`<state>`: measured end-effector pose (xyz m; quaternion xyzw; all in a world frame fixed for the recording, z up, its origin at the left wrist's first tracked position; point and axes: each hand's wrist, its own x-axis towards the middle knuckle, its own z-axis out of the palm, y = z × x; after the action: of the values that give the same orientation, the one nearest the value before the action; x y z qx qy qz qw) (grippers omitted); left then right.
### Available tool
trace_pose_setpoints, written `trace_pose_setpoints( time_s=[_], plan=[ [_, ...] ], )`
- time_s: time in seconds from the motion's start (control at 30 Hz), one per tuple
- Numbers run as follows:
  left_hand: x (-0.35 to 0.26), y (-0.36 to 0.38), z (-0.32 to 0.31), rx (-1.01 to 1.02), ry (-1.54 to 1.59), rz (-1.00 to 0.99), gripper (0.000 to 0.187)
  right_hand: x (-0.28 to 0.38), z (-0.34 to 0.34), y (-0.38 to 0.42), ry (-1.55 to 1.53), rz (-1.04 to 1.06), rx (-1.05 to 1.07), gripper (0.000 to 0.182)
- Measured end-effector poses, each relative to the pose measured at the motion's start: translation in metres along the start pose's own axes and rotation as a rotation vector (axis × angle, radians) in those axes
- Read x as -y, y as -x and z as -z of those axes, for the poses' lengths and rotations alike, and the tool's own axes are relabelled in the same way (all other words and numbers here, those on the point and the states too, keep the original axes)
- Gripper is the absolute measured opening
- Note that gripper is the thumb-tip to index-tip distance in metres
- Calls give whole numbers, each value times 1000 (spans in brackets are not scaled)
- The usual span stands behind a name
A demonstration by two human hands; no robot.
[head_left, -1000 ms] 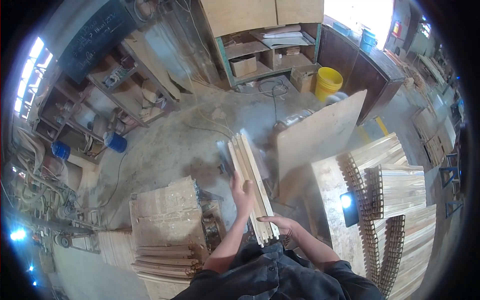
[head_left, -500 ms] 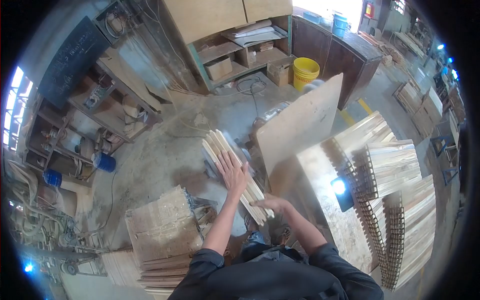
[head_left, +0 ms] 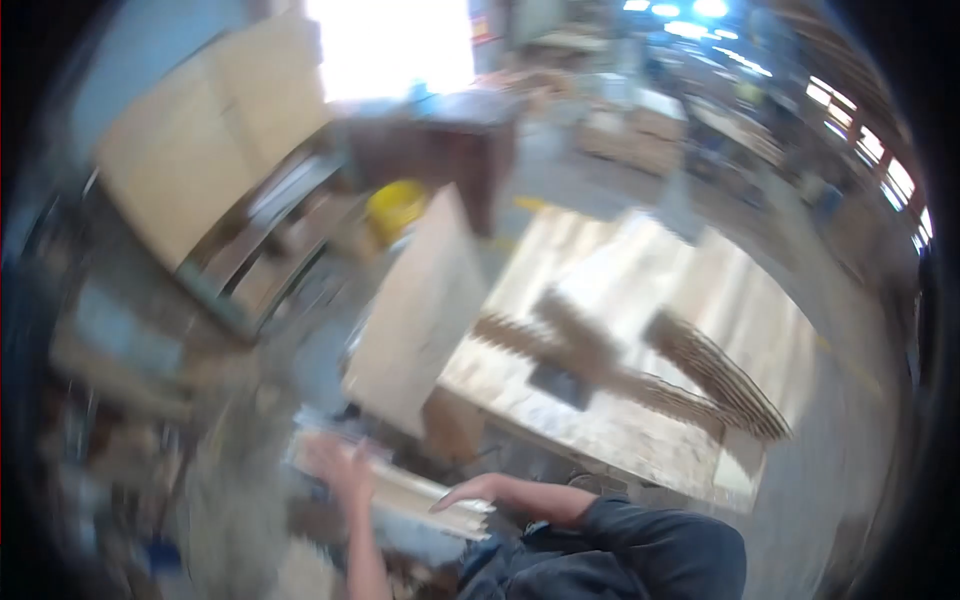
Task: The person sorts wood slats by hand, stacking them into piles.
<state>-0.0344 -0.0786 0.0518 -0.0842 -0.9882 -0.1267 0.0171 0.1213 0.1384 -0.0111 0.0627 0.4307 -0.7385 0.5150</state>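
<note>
A small bundle of pale wooden strips (head_left: 405, 490) lies across the lower middle of the blurred view. My left hand (head_left: 342, 468) rests on its far end, fingers spread flat over the top. At the near end my right hand (head_left: 474, 492) grips the bundle, thumb on top and the other fingers hidden below. To the right, a table (head_left: 580, 435) bears stacks of wooden strips (head_left: 745, 320) with notched ends, and a small dark device (head_left: 560, 384) lies among them.
An upright board (head_left: 420, 310) stands between the bundle and a yellow bucket (head_left: 397, 208). A shelf cabinet (head_left: 215, 140) is at the upper left, a dark red cabinet (head_left: 430, 165) behind the bucket. A blurred work area with lights fills the upper right.
The view has swung to the right, bringing the stacked strips nearer the middle. The bundle now lies lower left and flatter in the view, with both my hands still on it.
</note>
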Motion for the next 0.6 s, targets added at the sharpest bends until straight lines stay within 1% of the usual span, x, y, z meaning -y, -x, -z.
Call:
trace_pose_setpoints(
  time_s=[0.03,0.07,0.1,0.13,0.17,0.27,0.33,0.4,0.47,0.53,0.6],
  plan=[
    [-1,4,7,-40,76,72,93,-31,37,-35,418,552,43,56],
    [12,-6,10,-27,-39,15,90,15,2,-26,-107,-26,67,54],
    [20,-21,10,18,-114,20,89,27,8,-52,-159,48,201,51],
    [28,-37,10,66,-203,46,88,46,9,-75,-148,32,197,51],
    [37,-50,2,75,-168,51,87,70,-2,-71,-67,70,234,54],
    [51,-80,0,107,-97,93,86,95,9,-117,-61,79,241,60],
    [50,-87,6,167,-74,145,85,96,20,-130,-35,77,206,61],
    [55,-94,1,205,-58,140,87,88,25,-140,-8,83,151,61],
    [57,-86,-1,237,-42,146,88,88,15,-106,-47,69,217,60],
    [41,-75,6,264,-31,145,90,78,8,-92,-86,52,255,59],
    [26,-59,15,296,93,119,93,61,11,-84,-137,45,225,61]
  ],
)
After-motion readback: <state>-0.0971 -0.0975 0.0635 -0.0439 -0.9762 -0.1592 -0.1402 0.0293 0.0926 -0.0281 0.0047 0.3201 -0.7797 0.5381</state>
